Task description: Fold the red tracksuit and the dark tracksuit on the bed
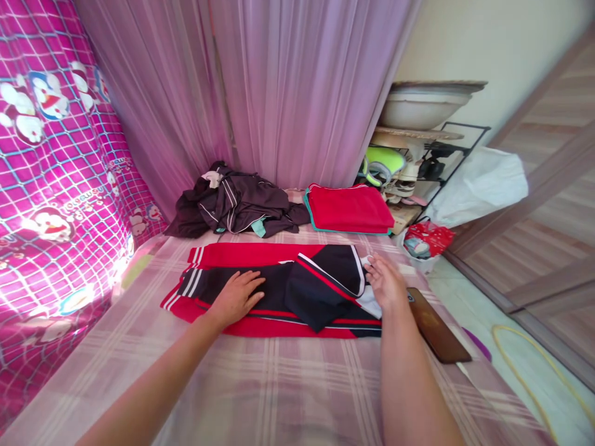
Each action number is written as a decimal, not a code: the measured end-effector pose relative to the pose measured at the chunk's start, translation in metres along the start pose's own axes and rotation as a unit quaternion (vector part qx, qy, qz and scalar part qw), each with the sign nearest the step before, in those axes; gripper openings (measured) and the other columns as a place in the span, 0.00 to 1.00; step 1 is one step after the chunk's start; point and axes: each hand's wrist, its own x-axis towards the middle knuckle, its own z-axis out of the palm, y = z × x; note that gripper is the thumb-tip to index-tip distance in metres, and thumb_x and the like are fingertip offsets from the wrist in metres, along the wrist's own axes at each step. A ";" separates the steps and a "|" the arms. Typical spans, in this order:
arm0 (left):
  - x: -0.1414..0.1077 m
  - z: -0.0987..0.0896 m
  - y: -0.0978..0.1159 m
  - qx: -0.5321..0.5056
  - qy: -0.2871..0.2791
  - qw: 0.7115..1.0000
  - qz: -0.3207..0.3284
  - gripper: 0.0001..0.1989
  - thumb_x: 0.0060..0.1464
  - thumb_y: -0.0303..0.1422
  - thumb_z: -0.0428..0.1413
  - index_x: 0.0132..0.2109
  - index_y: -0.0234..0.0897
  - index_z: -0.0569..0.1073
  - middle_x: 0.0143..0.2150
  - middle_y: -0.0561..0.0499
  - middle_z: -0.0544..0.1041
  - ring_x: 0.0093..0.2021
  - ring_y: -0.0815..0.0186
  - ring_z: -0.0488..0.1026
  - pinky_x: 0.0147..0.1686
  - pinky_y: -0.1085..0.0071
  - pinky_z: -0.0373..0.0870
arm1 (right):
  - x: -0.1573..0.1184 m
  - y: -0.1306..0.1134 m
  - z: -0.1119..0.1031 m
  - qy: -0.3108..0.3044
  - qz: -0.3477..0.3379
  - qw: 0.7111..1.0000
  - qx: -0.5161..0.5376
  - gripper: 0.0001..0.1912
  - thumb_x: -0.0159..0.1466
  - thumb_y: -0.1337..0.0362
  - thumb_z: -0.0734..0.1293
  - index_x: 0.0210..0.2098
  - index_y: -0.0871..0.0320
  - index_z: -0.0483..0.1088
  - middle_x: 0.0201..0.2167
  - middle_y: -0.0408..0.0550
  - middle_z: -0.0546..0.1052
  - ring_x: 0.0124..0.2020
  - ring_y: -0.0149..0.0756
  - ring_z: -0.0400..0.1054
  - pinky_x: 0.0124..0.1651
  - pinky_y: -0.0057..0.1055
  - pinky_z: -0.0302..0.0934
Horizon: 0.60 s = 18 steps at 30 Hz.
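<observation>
A red and black jacket (274, 288) with white stripes lies partly folded on the bed. Its black sleeve runs across the middle toward the white-striped cuff on the left, and a black flap with red and white trim is turned over near the right end. My left hand (237, 299) rests flat on the black sleeve, fingers spread. At the jacket's right end, my right hand (387, 282) has its fingers bent round the edge by the white lining; the exact grip is partly hidden.
Behind the jacket sit a heap of dark clothes (242, 201) and a folded red and teal stack (351, 209). A brown phone (437, 325) lies right of my right forearm. Beyond the bed's edge stand a shoe rack (458, 145) with basins (425, 105) and a white bag (483, 186).
</observation>
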 end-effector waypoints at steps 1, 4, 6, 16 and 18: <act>0.003 0.007 0.001 -0.004 0.001 1.000 -0.011 0.24 0.65 0.45 0.45 0.62 0.43 0.70 0.66 0.44 0.69 0.66 0.55 0.64 0.66 0.49 0.56 | 0.001 0.005 0.001 0.011 0.018 0.997 0.068 0.18 0.51 0.55 0.72 0.40 0.54 0.74 0.34 0.46 0.81 0.32 0.35 0.76 0.28 0.25 0.66; 0.004 0.023 -0.004 -0.015 0.021 0.999 -0.019 0.24 0.64 0.46 0.46 0.61 0.44 0.71 0.65 0.45 0.70 0.66 0.54 0.64 0.66 0.47 0.57 | 0.002 0.013 -0.003 0.055 0.067 0.971 0.222 0.14 0.49 0.63 0.74 0.36 0.56 0.75 0.31 0.42 0.80 0.29 0.28 0.74 0.24 0.19 0.63; 0.003 0.025 -0.009 -0.029 0.041 0.999 -0.015 0.23 0.64 0.47 0.46 0.60 0.45 0.72 0.64 0.46 0.71 0.65 0.54 0.65 0.65 0.47 0.58 | 0.003 0.012 -0.009 0.068 0.096 0.946 0.304 0.11 0.51 0.67 0.73 0.35 0.58 0.74 0.29 0.41 0.79 0.26 0.25 0.72 0.21 0.17 0.61; 0.051 -0.001 0.021 -0.150 0.045 0.986 -0.060 0.19 0.61 0.41 0.48 0.51 0.42 0.77 0.51 0.48 0.80 0.52 0.59 0.76 0.56 0.60 0.71 | 0.004 0.008 -0.018 0.019 0.132 0.895 0.426 0.05 0.60 0.70 0.71 0.36 0.58 0.73 0.26 0.37 0.76 0.22 0.21 0.70 0.19 0.14 0.60; 0.069 -0.008 0.034 -0.155 0.045 0.987 -0.027 0.20 0.61 0.39 0.47 0.55 0.42 0.75 0.55 0.49 0.78 0.55 0.61 0.74 0.59 0.61 0.68 | 0.005 0.008 -0.018 0.016 0.138 0.895 0.423 0.05 0.60 0.70 0.70 0.36 0.58 0.72 0.26 0.37 0.76 0.22 0.21 0.70 0.19 0.15 0.60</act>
